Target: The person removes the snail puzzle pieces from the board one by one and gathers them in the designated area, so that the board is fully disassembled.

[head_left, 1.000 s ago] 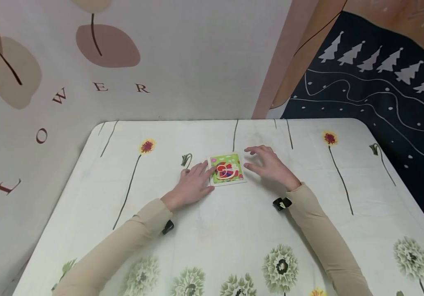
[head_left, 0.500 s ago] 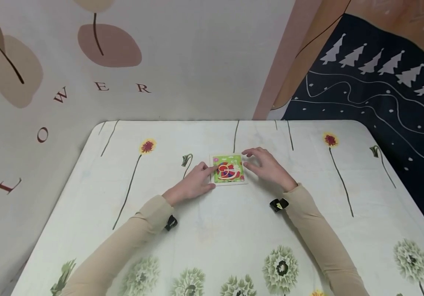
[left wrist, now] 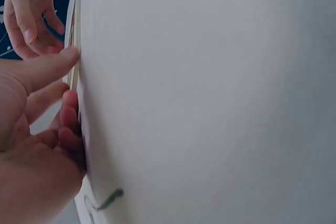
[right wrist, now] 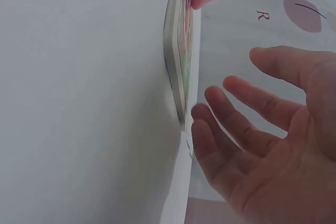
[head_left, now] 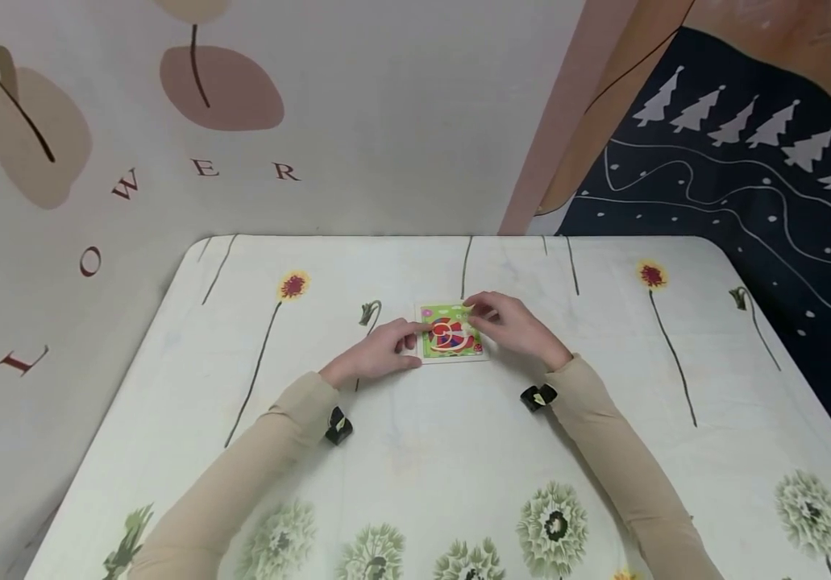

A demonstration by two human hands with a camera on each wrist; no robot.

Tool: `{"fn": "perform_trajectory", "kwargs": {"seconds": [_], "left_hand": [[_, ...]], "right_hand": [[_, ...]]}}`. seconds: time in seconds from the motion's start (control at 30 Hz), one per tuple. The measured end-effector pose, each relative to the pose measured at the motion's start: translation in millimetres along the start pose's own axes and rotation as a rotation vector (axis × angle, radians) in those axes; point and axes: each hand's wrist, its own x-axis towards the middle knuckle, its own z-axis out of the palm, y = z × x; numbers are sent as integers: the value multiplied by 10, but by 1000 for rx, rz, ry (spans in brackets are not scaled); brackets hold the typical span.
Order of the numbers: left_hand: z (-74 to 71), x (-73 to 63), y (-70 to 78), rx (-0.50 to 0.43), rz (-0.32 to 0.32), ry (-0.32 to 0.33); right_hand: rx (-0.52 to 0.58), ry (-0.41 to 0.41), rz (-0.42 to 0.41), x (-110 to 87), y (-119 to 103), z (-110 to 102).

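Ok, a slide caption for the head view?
Both hands, left and right, meet over a small puzzle on the table.

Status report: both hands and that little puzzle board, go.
Left hand open, fingertip on puzzle board left edge. Right hand open, fingers over its right side. Board flat on the table. Nothing in the way.

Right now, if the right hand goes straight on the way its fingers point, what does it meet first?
Most likely the puzzle board: the right hand points left over its right edge, fingertips near its top. Beyond lie the left hand fingers. Depth is unclear.
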Motion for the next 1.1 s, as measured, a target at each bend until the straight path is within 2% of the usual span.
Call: {"fn": "perform_trajectory", "kwargs": {"seconds": [0.2,0.4,0.83,1.1], "left_hand": [[-61,3,-29,-45,-11,-48],[-71,17,-20,-47,-1,-74],[-47,36,-20,-23,24,-73],[-60,25,-3,-26,-5,-88]], "right_hand": [[-28,-59,25,87,-42,21],[-46,-123,46,216,-93,32],[-157,-218,-11,575,-247,122],[-198,-256,-35,746,-286,170]]}}
